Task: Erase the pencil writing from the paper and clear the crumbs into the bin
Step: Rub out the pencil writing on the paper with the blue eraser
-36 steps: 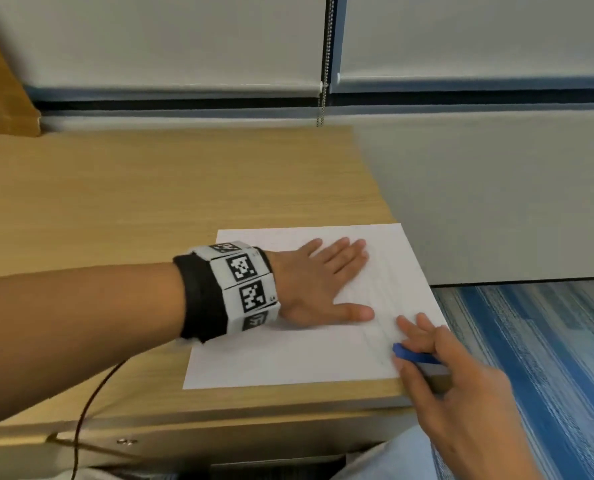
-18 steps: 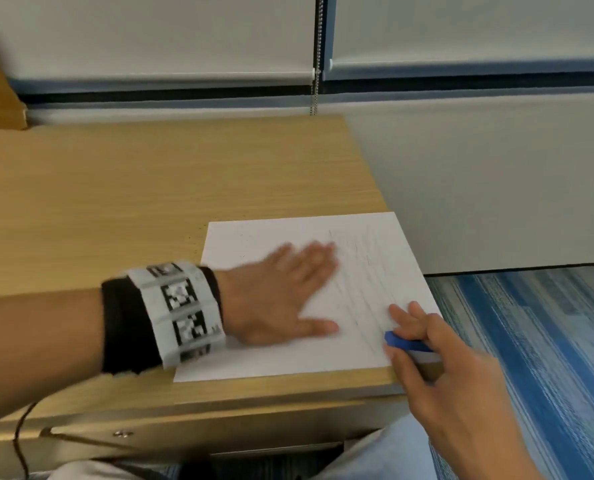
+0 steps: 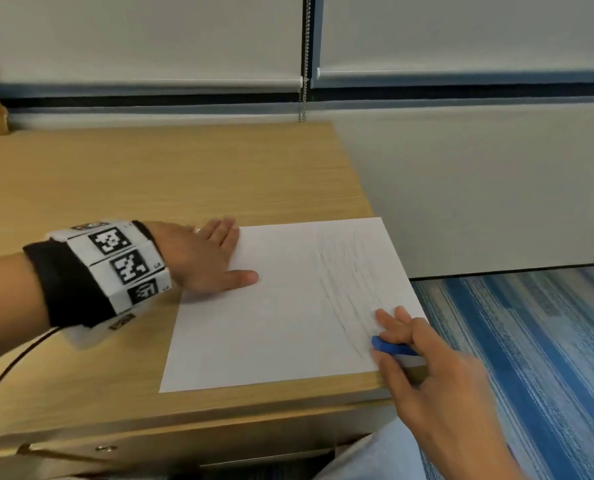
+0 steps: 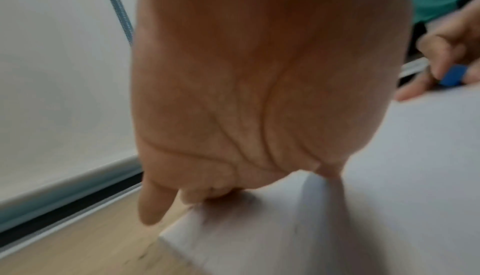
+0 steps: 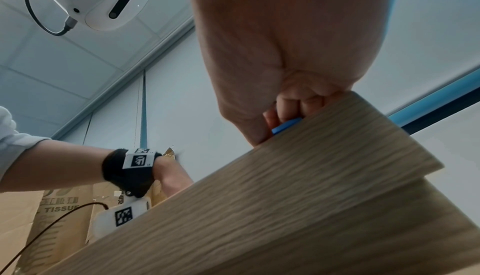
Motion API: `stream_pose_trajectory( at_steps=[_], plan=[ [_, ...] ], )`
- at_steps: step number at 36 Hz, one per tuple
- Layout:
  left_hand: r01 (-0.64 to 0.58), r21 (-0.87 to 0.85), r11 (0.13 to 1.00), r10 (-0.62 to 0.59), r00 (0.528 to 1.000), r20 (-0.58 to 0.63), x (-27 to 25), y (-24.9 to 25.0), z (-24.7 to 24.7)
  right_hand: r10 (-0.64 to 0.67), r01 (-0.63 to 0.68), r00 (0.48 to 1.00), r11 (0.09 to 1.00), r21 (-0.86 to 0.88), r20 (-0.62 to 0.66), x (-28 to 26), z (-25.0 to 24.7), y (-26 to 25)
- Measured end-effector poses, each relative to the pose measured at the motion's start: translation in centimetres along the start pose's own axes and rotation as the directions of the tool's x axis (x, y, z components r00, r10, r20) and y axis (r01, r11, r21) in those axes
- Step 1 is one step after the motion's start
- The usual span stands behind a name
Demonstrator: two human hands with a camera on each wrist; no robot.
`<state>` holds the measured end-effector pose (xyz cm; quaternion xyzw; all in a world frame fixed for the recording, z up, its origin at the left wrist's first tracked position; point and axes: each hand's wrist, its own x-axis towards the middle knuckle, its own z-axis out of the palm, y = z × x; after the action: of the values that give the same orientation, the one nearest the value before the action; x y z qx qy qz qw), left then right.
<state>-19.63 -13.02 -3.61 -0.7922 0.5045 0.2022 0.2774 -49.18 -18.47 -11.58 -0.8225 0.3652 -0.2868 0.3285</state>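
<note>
A white sheet of paper [image 3: 281, 306] lies at the desk's near right corner, with faint pencil strokes [image 3: 347, 289] down its right part. My left hand [image 3: 215, 258] lies flat with straight fingers over the sheet's far left corner [image 4: 389, 176], the thumb resting on the paper. My right hand [image 3: 403, 344] pinches a blue eraser [image 3: 392, 347] at the sheet's near right corner; the eraser [image 4: 453, 75] touches the paper beside the strokes. From below, the eraser [image 5: 285, 126] shows between curled fingers at the desk edge. No bin is in view.
The wooden desk [image 3: 132, 188] ends just right of the paper, with blue striped carpet [image 3: 531, 358] below. A wall and window blinds with a bead chain [image 3: 304, 57] stand behind. A cable [image 3: 8, 365] runs from my left wrist band. Cardboard boxes [image 5: 59, 203] stand at the left.
My left hand has slid leftward across the paper, from beside the strokes to the sheet's far left corner. The right hand with the eraser has stayed at the near right corner.
</note>
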Motion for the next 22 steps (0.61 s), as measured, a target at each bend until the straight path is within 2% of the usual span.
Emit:
stream_pose_trajectory(
  at_steps=[4,11,15,18,22],
  plan=[
    [-0.139,-0.085,0.987,0.139,0.99,-0.006,0.1,1.1,-2.9,-0.022,0.022,1.0,1.0,0.007,-0.01,0.1,-0.2,-0.3],
    [-0.057,0.042,0.998,0.057,0.998,-0.007,0.9,3.9,-4.4,-0.027,0.028,0.999,0.996,-0.079,0.022,0.5,-0.9,-0.8],
    [-0.048,0.039,0.998,0.049,0.999,-0.016,1.5,4.1,-4.6,0.02,0.003,0.99,0.987,-0.161,0.143,1.6,-2.6,-2.4],
    [-0.051,0.036,0.998,0.052,0.998,-0.033,1.8,3.9,-4.4,-0.022,0.071,0.978,0.971,-0.23,0.207,3.7,-4.1,-4.8],
    [-0.071,0.011,0.997,0.072,0.995,-0.07,2.1,3.7,-4.1,-0.159,0.254,0.94,0.918,-0.305,0.303,8.0,-5.3,-8.0]
  ],
)
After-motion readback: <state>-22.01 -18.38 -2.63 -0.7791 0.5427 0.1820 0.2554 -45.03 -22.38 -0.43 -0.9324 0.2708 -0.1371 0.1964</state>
